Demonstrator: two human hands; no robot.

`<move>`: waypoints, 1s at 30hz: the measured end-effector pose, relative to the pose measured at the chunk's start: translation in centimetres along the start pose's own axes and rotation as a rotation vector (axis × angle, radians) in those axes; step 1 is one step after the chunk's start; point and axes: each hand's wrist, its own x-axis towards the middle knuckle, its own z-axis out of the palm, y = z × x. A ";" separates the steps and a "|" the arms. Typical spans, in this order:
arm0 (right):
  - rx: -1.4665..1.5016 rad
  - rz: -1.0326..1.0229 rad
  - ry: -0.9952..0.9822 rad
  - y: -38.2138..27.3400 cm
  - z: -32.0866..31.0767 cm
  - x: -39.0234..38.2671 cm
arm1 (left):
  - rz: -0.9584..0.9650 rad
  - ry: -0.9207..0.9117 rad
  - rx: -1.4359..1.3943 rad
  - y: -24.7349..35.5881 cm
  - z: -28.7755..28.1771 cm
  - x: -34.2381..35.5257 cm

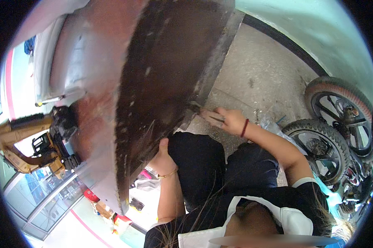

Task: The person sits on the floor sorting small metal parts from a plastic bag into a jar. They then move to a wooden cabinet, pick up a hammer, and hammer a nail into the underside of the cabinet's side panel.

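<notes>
A large dark brown panel (166, 70) with scuffs and pale flecks stands tilted in front of me, joined to a glossy reddish surface (91, 62) on its left. My left hand (163, 162) is at the panel's lower near edge, thumb up against it; the other fingers are partly hidden, apparently curled round the edge. My right hand (230, 120) is closed around a slim hand tool (211, 116) that resembles pliers, though motion blurs it. The tool's dark tip meets the panel's lower right edge.
A yellow excavator model (33, 142) is at the left, beside the reddish surface. Wheels with treaded tyres (319, 144) and other bike parts crowd the right side. Grey concrete floor (257, 70) runs to a pale green wall (319, 29). Below my left arm lie assorted small items.
</notes>
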 end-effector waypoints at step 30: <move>-0.277 -0.135 -0.033 -6.3 -5.8 1.2 | 0.132 0.034 0.157 -0.5 -0.4 0.1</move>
